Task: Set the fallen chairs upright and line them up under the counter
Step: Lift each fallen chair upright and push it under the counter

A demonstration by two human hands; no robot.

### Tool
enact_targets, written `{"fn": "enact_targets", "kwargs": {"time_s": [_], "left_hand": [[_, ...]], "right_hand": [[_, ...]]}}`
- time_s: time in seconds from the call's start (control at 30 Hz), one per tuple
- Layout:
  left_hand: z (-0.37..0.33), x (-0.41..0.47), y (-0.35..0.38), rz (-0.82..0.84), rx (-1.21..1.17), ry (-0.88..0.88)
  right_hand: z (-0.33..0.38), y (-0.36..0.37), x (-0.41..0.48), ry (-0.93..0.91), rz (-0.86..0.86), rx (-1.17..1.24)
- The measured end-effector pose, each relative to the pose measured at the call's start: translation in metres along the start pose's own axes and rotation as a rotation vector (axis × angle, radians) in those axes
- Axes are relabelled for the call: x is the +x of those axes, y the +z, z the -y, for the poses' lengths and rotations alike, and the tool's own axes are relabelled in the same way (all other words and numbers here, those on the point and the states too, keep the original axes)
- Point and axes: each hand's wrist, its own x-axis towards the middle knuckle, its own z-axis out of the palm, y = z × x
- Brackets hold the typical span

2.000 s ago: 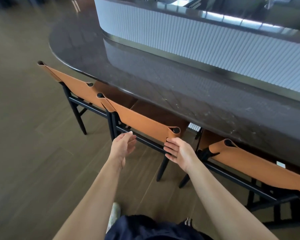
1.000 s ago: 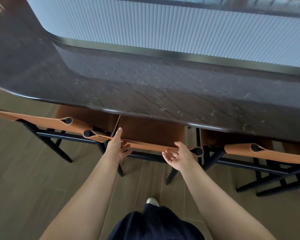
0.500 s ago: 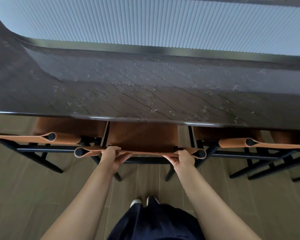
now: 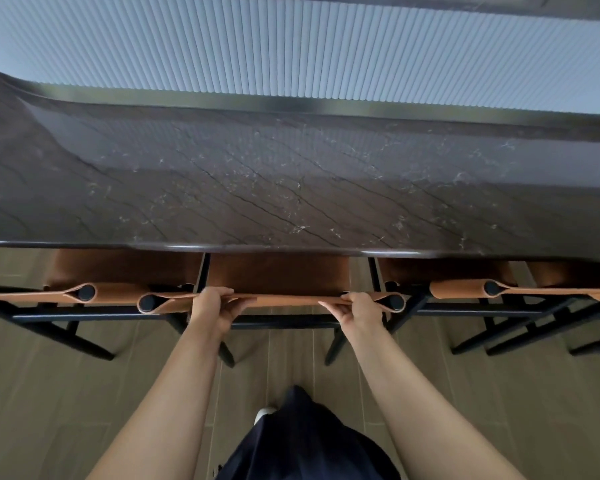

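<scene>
Two hands grip the middle of three chair backrests at one counter.

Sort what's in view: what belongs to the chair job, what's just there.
Belongs to the job: middle tan leather chair with black frame, gripped at its backrest by left hand and right hand; left tan leather chair; right tan leather chair; dark veined stone counter.
Just there: white ribbed wall panel; grey-brown plank floor; white shoe.

The counter hides most of the seat of the middle chair, while the left chair and right chair run off the view's side edges.
</scene>
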Motion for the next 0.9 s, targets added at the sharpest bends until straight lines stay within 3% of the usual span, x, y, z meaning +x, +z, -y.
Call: {"fn": "enact_targets", "kwargs": {"time_s": [0.23, 0.9], "left_hand": [[-0.034, 0.022, 0.007, 0.034, -0.030, -0.043], [-0.025, 0.021, 0.014, 0.070, -0.046, -0.074]], "right_hand": [[-0.004, 0.035, 0.011, -0.011, 0.030, 0.002], [0.007, 0.032, 0.033, -0.032, 0.006, -0.080]]}}
